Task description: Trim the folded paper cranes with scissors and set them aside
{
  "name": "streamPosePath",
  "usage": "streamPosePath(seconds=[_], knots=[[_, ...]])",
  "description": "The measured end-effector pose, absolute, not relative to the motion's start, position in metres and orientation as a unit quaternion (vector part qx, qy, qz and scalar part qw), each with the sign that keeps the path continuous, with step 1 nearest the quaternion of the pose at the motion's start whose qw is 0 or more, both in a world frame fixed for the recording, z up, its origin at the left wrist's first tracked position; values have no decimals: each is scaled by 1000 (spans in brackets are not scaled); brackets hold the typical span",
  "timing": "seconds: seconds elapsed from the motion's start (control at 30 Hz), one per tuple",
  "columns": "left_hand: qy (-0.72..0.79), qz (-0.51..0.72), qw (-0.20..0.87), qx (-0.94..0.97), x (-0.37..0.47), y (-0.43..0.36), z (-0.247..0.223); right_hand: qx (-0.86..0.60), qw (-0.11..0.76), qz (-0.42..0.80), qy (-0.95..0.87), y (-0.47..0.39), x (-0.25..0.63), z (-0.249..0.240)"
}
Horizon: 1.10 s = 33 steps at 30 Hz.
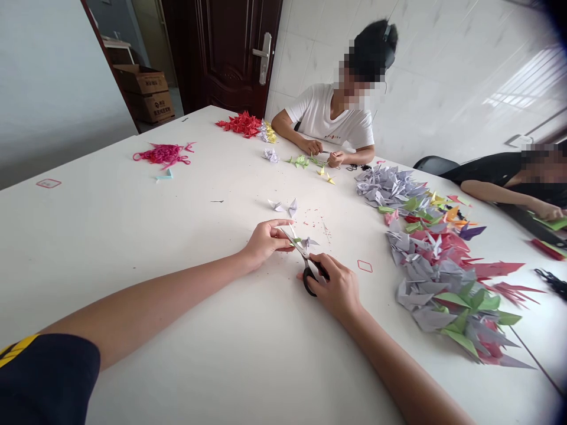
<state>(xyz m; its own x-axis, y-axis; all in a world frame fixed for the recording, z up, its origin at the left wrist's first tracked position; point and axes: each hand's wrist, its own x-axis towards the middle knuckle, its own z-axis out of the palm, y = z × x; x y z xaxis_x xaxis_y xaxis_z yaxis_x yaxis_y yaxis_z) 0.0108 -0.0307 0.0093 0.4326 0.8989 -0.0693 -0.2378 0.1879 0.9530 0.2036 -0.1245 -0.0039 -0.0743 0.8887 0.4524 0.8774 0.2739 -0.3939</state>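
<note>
My right hand (337, 288) grips black-handled scissors (306, 263) with the blades pointing up and left over the white table (133, 236). My left hand (266, 241) pinches something small at the blade tips; a small lilac and green folded paper crane (306, 241) lies right there, touching the blades. Two more lilac paper cranes (283, 206) lie a little farther away on the table.
A long heap of lilac, red and green paper cranes (438, 265) runs along the right. A pink string bundle (163, 154) and a red crane pile (241, 124) lie far left. One person sits opposite in a white shirt (330, 115), another at the right (509, 177).
</note>
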Motion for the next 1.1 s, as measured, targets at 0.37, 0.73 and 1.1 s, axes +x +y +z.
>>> streamPosePath(seconds=[0.37, 0.73, 1.1], knots=[[341, 413, 688, 490, 12, -31, 8, -607, 317, 25, -728, -124, 203, -3], [342, 411, 690, 488, 12, -32, 11, -608, 328, 59, -721, -123, 204, -3], [347, 409, 688, 489, 11, -32, 12, -598, 338, 62, -724, -123, 204, -3]])
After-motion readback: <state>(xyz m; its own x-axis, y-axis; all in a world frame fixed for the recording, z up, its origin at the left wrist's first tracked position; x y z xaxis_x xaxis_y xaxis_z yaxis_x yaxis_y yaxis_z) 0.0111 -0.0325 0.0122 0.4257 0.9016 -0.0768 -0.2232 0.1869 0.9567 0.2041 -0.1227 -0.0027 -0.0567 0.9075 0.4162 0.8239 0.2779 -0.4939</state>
